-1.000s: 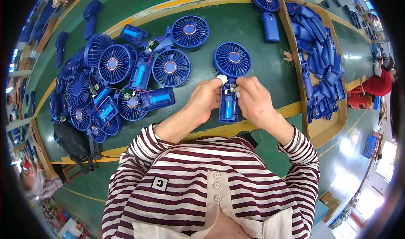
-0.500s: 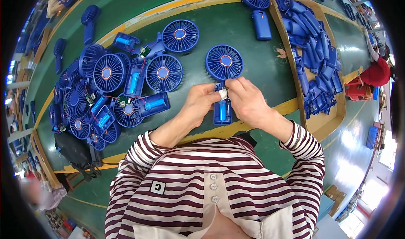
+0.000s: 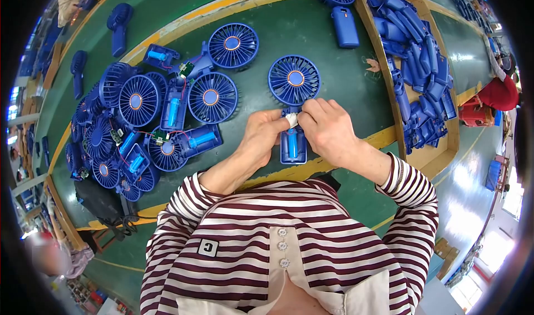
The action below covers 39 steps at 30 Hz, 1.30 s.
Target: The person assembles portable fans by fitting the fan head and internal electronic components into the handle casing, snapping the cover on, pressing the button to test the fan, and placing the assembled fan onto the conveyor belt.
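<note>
A blue handheld fan lies in front of me, its round head pointing away. Its handle is open, and a light-blue battery shows inside. My left hand grips the handle near the neck from the left; something white covers its thumb tip. At the same neck, from the right, are the closed fingers of my right hand. What lies between those fingertips is hidden by the hand.
On the left lies a heap of blue fans, some with open handles, batteries and green circuit boards. A cardboard box of blue handle parts stands right. Behind lies another fan. A black bag sits at left front.
My right fingers have shifted slightly at the fan's neck. The fan stays in almost the same place, and the whole view has shifted a little.
</note>
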{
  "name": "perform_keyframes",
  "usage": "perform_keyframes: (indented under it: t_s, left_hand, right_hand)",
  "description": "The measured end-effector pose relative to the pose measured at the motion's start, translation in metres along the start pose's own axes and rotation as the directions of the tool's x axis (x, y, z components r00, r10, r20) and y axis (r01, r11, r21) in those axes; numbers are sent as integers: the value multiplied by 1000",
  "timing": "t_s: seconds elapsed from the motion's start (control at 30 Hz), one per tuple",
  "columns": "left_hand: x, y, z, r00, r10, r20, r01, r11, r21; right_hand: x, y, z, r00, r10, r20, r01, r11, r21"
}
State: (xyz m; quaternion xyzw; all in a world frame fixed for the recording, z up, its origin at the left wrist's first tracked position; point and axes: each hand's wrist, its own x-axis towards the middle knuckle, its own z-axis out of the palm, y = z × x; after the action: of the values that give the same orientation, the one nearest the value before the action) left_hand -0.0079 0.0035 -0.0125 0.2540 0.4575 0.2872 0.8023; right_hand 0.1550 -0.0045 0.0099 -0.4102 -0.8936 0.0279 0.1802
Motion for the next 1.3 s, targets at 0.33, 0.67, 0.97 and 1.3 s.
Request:
perform_keyframes:
  t_s: [0.33, 0.67, 0.97, 1.3]
  left_hand:
    - [1, 16, -7, 989, -100, 109, 113, 986, -121]
    - [4, 10, -10, 992, 77, 96, -79, 997, 17]
    - [5, 13, -1, 996, 90, 11, -91, 995, 37]
    - [9, 12, 4, 998, 39, 39, -40, 999, 15]
  right_hand:
    - [0, 2, -3, 1000, 14, -10, -13, 993, 121]
    - [-13, -6, 2, 925, 313, -217, -214, 898, 385]
    - [-48, -2, -7, 814, 570, -110, -429, 718, 548]
    - [-87, 156, -120, 478, 771, -422, -876, 457, -157]
